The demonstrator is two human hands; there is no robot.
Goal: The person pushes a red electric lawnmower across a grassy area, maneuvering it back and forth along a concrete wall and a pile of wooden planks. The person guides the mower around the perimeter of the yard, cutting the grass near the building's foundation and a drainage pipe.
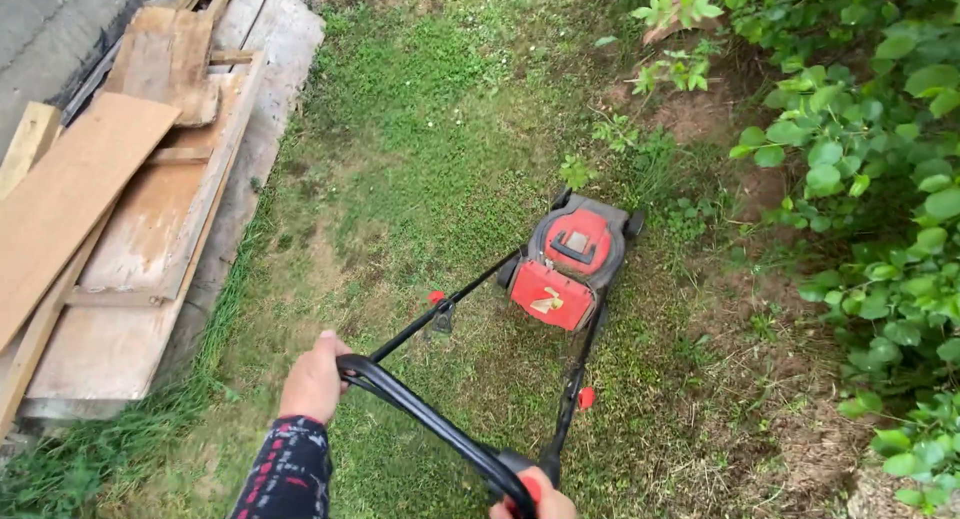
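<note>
Left hand (315,377) fisted around black handlebar (430,419), sleeved forearm angled up. Right hand (535,497) grips bar's near end, partly cropped. Red mower (568,259) on grass (420,129), centre-right, far of hands; boards (120,209) left.

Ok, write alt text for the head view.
Two hands, the left hand and right hand, grip the black handle bar of a red and grey lawn mower on patchy grass. Weathered wooden boards lie left; leafy bushes stand right.
</note>
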